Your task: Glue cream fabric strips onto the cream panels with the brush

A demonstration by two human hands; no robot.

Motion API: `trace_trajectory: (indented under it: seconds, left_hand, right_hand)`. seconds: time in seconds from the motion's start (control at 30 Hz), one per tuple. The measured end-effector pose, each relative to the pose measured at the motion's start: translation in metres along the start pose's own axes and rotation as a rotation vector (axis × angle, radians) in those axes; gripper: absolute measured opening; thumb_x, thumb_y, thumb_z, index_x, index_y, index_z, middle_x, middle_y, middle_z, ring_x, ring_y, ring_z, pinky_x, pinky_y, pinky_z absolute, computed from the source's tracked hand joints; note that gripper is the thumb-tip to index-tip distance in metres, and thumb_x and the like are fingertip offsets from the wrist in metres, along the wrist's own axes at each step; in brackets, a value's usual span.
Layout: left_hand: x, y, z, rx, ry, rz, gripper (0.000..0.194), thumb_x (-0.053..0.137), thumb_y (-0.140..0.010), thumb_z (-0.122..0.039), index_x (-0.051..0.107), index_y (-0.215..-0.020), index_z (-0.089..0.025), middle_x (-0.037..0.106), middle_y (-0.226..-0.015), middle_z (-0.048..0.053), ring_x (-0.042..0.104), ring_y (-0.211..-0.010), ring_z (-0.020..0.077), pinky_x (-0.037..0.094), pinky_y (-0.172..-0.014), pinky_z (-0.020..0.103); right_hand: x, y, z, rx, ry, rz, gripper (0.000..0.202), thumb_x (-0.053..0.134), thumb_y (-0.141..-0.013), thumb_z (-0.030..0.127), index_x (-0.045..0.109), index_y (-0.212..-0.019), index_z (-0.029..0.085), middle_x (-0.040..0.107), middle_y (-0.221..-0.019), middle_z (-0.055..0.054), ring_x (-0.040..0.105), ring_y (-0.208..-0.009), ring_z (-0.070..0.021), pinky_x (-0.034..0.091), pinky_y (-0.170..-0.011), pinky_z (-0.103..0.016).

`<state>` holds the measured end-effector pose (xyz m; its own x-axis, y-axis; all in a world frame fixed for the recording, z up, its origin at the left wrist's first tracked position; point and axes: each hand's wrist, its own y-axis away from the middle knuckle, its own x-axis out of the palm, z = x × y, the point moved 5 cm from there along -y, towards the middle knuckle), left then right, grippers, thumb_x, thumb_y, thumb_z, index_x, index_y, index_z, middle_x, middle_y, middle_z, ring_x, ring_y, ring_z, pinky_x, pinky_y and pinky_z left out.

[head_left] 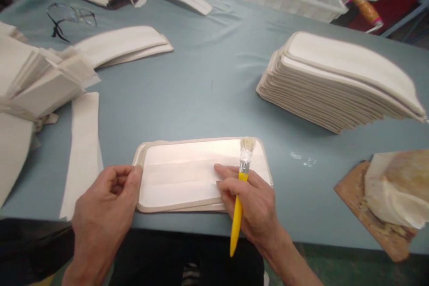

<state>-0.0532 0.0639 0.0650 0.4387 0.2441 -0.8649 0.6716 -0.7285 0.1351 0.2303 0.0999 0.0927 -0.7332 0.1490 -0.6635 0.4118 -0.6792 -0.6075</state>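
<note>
The left hand [103, 208] pinches the left edge of a white rounded panel [181, 172] at the table's [208, 98] near side — probably to steady it. The right grips a yellow-handled brush [237, 216], bristles outward, perhaps keeping skin clean.

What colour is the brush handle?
Yellow; the brush handle shows best in the head view, the only one.

eyeglasses [79, 18], upper left | white plastic crate [284, 4], beyond far edge | orange-handled tool [367, 10], right of crate
</note>
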Motion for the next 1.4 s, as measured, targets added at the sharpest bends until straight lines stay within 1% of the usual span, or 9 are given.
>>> trace_trajectory:
  seconds: [0.07, 0.13, 0.2, 0.3, 0.4, 0.63, 0.9, 1.2, 1.4]
  left_hand:
    - [-0.006, 0.003, 0.002, -0.012, 0.066, -0.043, 0.043, 0.055, -0.079, -0.063, 0.071, -0.092, -0.025, 0.07, -0.072, -0.003, 0.065, -0.066, 0.0188, 0.048, -0.062, 0.03]
    - [-0.014, 0.012, -0.006, 0.12, 0.054, -0.149, 0.038, 0.056, -0.086, -0.059, 0.071, -0.095, -0.026, 0.071, -0.076, -0.003, 0.067, -0.07, 0.0193, 0.05, -0.068, 0.031]
    - [-0.015, 0.027, -0.025, 0.427, 0.016, -0.198, 0.031, 0.054, -0.098, -0.051, 0.072, -0.106, -0.027, 0.077, -0.093, -0.002, 0.073, -0.086, 0.0212, 0.056, -0.083, 0.034]
    - [0.002, 0.062, -0.058, 0.984, -0.046, -0.1, 0.034, 0.047, -0.107, -0.035, 0.063, -0.134, -0.024, 0.072, -0.139, 0.006, 0.067, -0.13, 0.024, 0.051, -0.114, 0.038]
    - [0.025, 0.084, -0.072, 1.228, -0.206, -0.084, 0.048, 0.041, -0.109, -0.035, 0.052, -0.149, -0.011, 0.059, -0.157, 0.015, 0.052, -0.148, 0.0291, 0.042, -0.123, 0.044]
    - [0.048, 0.087, -0.065, 1.206, -0.333, -0.146, 0.071, 0.033, -0.11, -0.052, 0.048, -0.153, 0.002, 0.05, -0.161, 0.024, 0.046, -0.15, 0.0419, 0.026, -0.127, 0.05]
    - [0.047, 0.079, -0.056, 1.072, -0.372, -0.13, 0.079, 0.027, -0.109, -0.057, 0.039, -0.159, 0.003, 0.044, -0.165, 0.028, 0.043, -0.15, 0.049, 0.026, -0.125, 0.057]
    - [0.041, 0.064, -0.038, 0.975, -0.384, -0.081, 0.084, 0.021, -0.108, -0.059, 0.017, -0.168, -0.001, 0.034, -0.17, 0.031, 0.036, -0.155, 0.0516, 0.028, -0.123, 0.066]
    - [0.039, 0.062, -0.038, 0.971, -0.389, -0.073, 0.083, 0.021, -0.108, -0.058, 0.015, -0.169, -0.002, 0.035, -0.169, 0.032, 0.035, -0.156, 0.0526, 0.029, -0.121, 0.07]
  right_hand:
    - [-0.001, 0.0, 0.002, -0.006, -0.015, 0.006, 0.02, 0.059, -0.1, 0.005, 0.063, -0.106, 0.024, 0.08, -0.123, -0.009, 0.08, -0.107, -0.0233, 0.069, -0.092, -0.039]
    - [-0.002, -0.002, 0.002, -0.007, -0.02, 0.032, 0.021, 0.058, -0.1, 0.005, 0.063, -0.105, 0.024, 0.08, -0.125, -0.009, 0.079, -0.11, -0.0232, 0.067, -0.095, -0.038]
    - [-0.003, -0.005, 0.001, -0.005, -0.031, 0.054, 0.022, 0.057, -0.1, 0.003, 0.063, -0.106, 0.023, 0.08, -0.126, -0.009, 0.078, -0.113, -0.023, 0.066, -0.099, -0.038]
    - [-0.001, -0.009, 0.0, -0.044, -0.071, 0.105, 0.021, 0.054, -0.102, 0.004, 0.062, -0.108, 0.022, 0.078, -0.129, -0.011, 0.075, -0.121, -0.0232, 0.062, -0.105, -0.039]
    - [0.006, -0.01, -0.001, -0.105, -0.114, 0.181, 0.019, 0.051, -0.104, 0.007, 0.06, -0.111, 0.023, 0.077, -0.133, -0.012, 0.071, -0.129, -0.0239, 0.058, -0.113, -0.042]
    - [0.017, -0.003, -0.005, -0.074, -0.109, 0.27, 0.019, 0.053, -0.103, 0.009, 0.055, -0.116, 0.022, 0.072, -0.141, -0.014, 0.066, -0.137, -0.0266, 0.054, -0.119, -0.045]
    - [0.006, 0.013, -0.021, 0.077, -0.008, 0.219, 0.022, 0.052, -0.104, 0.009, 0.055, -0.119, 0.025, 0.071, -0.143, -0.013, 0.06, -0.144, -0.0244, 0.055, -0.117, -0.048]
    - [-0.014, 0.046, -0.05, 0.323, -0.014, 0.174, 0.018, 0.054, -0.107, 0.018, 0.053, -0.123, 0.027, 0.063, -0.154, -0.012, 0.049, -0.154, -0.0254, 0.049, -0.122, -0.055]
    - [-0.015, 0.052, -0.055, 0.351, -0.081, 0.121, 0.023, 0.056, -0.107, 0.018, 0.053, -0.128, 0.028, 0.06, -0.157, -0.011, 0.048, -0.154, -0.0236, 0.045, -0.125, -0.054]
